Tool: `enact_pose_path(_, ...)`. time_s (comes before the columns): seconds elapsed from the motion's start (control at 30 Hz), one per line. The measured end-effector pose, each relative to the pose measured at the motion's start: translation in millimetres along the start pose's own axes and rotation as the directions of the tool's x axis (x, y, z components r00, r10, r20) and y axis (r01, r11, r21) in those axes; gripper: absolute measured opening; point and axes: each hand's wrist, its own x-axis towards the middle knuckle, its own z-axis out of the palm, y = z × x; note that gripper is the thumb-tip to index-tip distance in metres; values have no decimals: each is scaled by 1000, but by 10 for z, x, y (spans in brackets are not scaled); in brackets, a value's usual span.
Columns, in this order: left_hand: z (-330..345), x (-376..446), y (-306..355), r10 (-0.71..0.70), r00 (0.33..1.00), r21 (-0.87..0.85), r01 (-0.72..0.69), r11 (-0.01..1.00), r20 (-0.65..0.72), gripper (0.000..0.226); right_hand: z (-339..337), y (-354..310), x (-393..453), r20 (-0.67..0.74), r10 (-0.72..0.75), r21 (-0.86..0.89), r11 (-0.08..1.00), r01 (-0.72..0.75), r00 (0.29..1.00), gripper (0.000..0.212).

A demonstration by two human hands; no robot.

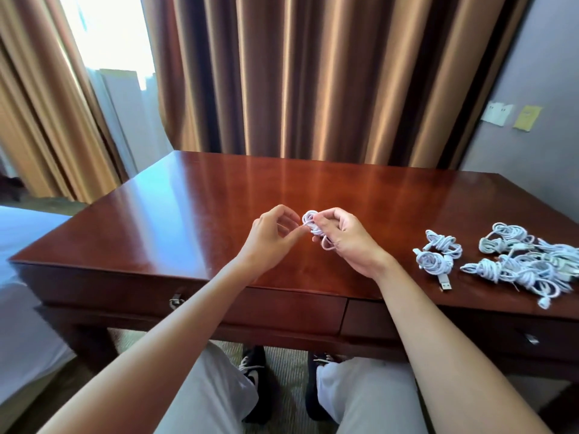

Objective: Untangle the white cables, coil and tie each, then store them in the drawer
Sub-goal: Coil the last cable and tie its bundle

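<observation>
A small coil of white cable point(310, 221) is held above the middle of the wooden desk point(194, 214). My right hand point(347, 242) grips the coil with curled fingers, and a loop of it hangs below the palm. My left hand point(271, 236) pinches the cable's loose end right beside the coil. On the desk's right side lie two coiled white cables point(437, 255) and, further right, a pile of several white cables point(529, 261). A USB plug point(444, 282) sticks out near the front edge. The drawer point(291, 308) under the desk front is closed.
A second closed drawer point(470, 330) sits to the right, with a metal handle. Brown curtains hang behind the desk and a window is at the left. A white bed edge point(22, 245) lies at the left. My knees and dark shoes are below the desk.
</observation>
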Motion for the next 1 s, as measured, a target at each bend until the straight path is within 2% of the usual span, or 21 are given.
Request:
enact_pose_path(0.2, 42, -19, 136, 39, 990, 43, -33, 999, -135, 17, 87, -64, -68, 12, -2, -34, 999, 2, 1000, 24)
enact_pose_path(0.33, 133, 11, 197, 173, 982, 259, -149, 954, -75, 13, 92, -121, -100, 6, 100, 133, 986, -100, 995, 32)
enact_pose_path(0.4, 152, 35, 211, 206, 978, 308, -188, 932, -26, 15, 43, -148, -109, 26, 162, 209, 964, -164, 986, 33)
enact_pose_path(0.5, 143, 64, 206, 238, 971, 235, -223, 946, -35, 15, -22, -157, -112, 49, 198, 276, 939, -204, 979, 35)
enact_pose_path(0.6, 186, 78, 239, 229, 970, 214, -241, 947, 78, 40, -18, -142, -133, 15, 158, 340, 928, -154, 987, 43)
enact_pose_path(0.8, 195, 164, 167, 158, 987, 186, -152, 971, -16, 25, -68, -99, -185, 118, -4, 411, 911, -45, 993, 38)
enact_pose_path(1.0, 176, 227, 165, 68, 998, 93, -67, 993, -5, 29, -80, -30, -167, 73, -52, 410, 912, 18, 996, 33)
